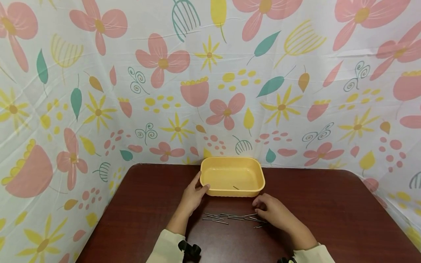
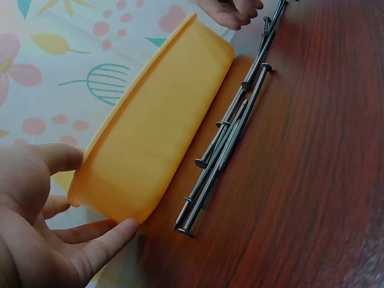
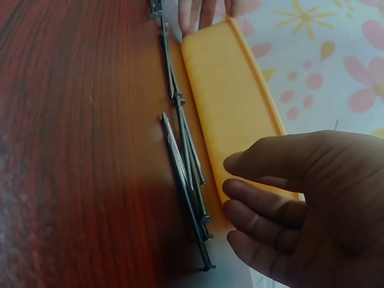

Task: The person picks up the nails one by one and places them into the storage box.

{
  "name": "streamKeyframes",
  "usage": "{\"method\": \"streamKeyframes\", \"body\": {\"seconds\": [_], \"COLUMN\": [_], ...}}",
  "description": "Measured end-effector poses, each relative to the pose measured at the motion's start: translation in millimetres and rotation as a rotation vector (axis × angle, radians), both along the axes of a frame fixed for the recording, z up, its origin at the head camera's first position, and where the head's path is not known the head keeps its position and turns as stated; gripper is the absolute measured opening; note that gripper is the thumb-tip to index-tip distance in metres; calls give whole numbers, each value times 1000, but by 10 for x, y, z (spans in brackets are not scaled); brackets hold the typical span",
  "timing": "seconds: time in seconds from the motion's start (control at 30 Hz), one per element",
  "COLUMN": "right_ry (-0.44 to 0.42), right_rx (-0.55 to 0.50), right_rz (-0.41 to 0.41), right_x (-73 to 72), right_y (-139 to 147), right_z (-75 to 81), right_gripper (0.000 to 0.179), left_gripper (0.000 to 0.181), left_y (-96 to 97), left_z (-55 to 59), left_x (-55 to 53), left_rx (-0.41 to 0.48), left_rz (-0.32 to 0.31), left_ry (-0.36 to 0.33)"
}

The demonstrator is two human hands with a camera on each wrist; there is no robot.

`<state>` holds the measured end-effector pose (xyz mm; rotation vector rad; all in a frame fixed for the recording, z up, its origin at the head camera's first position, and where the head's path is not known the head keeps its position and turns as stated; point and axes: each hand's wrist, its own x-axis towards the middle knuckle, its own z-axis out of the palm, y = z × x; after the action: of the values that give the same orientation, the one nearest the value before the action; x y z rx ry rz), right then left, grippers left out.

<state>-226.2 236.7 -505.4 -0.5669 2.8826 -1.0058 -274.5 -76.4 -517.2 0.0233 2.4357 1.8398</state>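
Observation:
A yellow plastic tray (image 1: 231,193) stands near the table's back edge, with one nail (image 1: 235,187) lying inside. My left hand (image 1: 193,195) grips its front left corner, thumb on the front and fingers along the side. In the left wrist view, fingertips of the left hand (image 2: 54,222) touch the tray's end wall and rim. Several steel nails (image 1: 236,217) lie in a loose row on the table before the tray. My right hand (image 1: 274,212) hovers by the right end of this row. Its fingers (image 3: 264,204) are loosely bent and hold nothing visible, close to the tray's front wall.
The dark reddish-brown table (image 1: 148,212) has rounded back corners. A white cloth (image 1: 227,73) printed with flowers and leaves hangs behind it and along its sides. A black wrist camera (image 1: 190,251) sits at the left sleeve's cuff.

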Motion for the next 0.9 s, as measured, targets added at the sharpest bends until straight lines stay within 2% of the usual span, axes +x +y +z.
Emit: {"method": "streamKeyframes", "body": {"seconds": [0.37,0.57,0.9], "right_ry": [-22,-30,-5], "right_rx": [33,21,17], "right_rz": [17,22,23], "right_x": [-19,4,29], "right_y": [67,62,41], "right_z": [-39,-50,-91], "right_gripper": [15,14,13], "left_gripper": [72,71,72], "left_y": [10,14,8], "left_z": [35,28,5], "left_x": [-8,-6,6], "left_rx": [-17,-5,-12], "left_rz": [8,4,5], "left_ry": [16,-2,-4]}}
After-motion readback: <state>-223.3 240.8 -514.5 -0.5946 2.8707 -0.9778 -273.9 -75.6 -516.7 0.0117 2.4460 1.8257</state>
